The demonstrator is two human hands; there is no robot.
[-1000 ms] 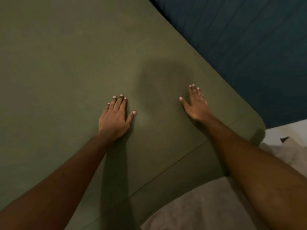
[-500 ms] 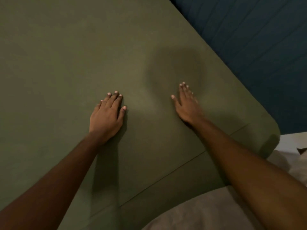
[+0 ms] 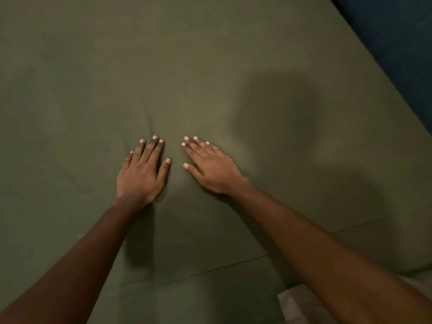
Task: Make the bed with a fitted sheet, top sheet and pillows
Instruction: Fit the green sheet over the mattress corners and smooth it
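The olive-green fitted sheet fills nearly the whole view, stretched over the bed, with a seam line marking where the top turns down the near side. A dark blue surface runs along the far right edge; whether it is a wall or a headboard I cannot tell. A pale cloth lies low on the right, just beside the bed.

Both forearms reach in from below. The left hand and right hand lie palm-down on the sheet, near each other but apart. The fingers are straight and held close together, thumbs angled out, pinching nothing. Faint creases fan out just ahead of the left fingertips.

The sheet looks thin, soft and light, and likely to slide and bunch under a push. Flat palms suit smoothing, I judge. To pull it taut, the hem or a corner under the mattress edge would give a better hold than the middle.
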